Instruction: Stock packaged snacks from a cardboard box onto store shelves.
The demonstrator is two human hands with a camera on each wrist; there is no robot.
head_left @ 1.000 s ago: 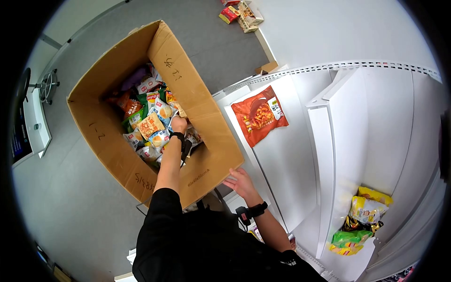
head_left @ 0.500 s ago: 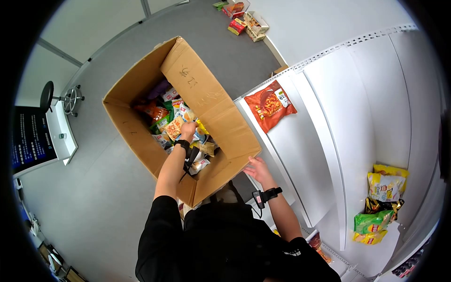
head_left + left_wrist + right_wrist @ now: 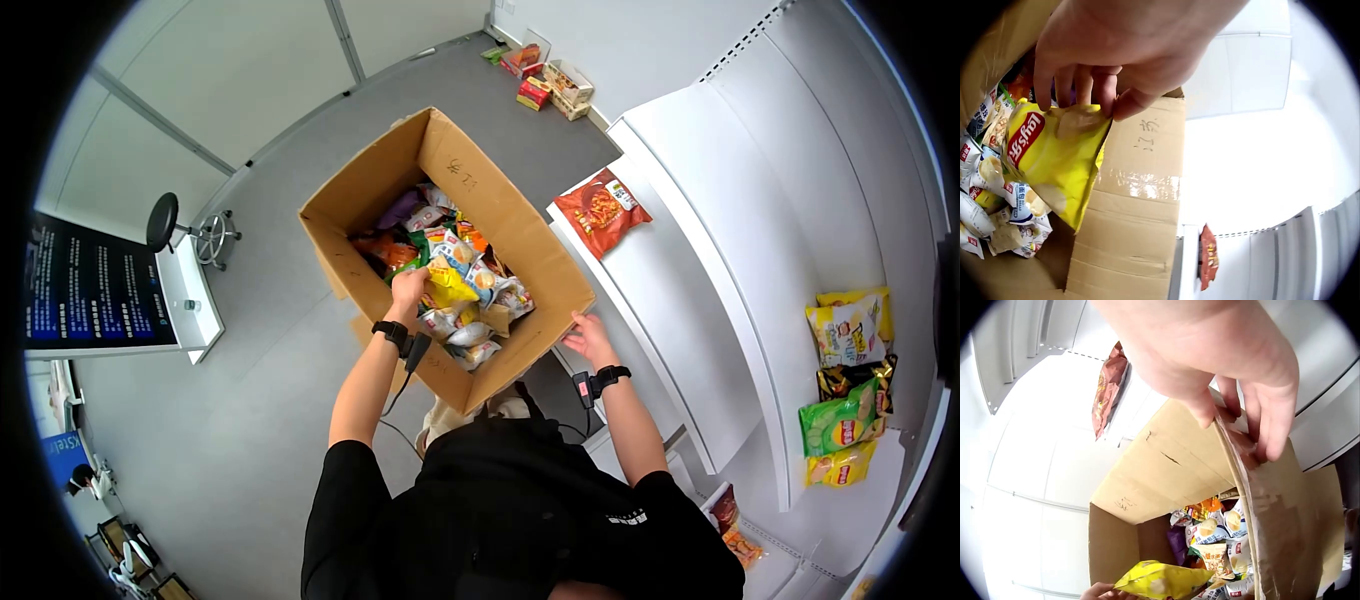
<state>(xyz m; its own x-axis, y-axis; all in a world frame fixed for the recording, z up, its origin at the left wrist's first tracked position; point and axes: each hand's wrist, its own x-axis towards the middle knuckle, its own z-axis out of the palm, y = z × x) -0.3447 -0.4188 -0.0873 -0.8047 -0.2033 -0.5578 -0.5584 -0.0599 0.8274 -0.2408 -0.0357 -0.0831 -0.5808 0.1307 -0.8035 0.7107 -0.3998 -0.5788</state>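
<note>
My left hand point(image 3: 408, 292) pinches the top edge of a yellow Lay's chip bag point(image 3: 1054, 150) between thumb and fingers. The bag hangs over the open cardboard box point(image 3: 520, 235), above many other snack packs in it. Small white bread packs point(image 3: 1022, 203) and an orange pack point(image 3: 383, 250) show among them. At the box's near right corner, my right hand point(image 3: 592, 340) grips the rim. In the right wrist view its thumb lies on one side of the cardboard wall and its fingers on the other.
White shelves point(image 3: 690, 330) stand to the right. A red snack bag point(image 3: 603, 213) lies on one, and several chip bags point(image 3: 845, 330) stand on another. Small cartons point(image 3: 565, 90) sit on the floor against the far wall. A stool point(image 3: 163, 222) and a screen point(image 3: 95, 290) are at left.
My left hand has come up from among the packs with the yellow chip bag. My right hand stays at the box corner. The head view has shifted, so the box appears farther right.
</note>
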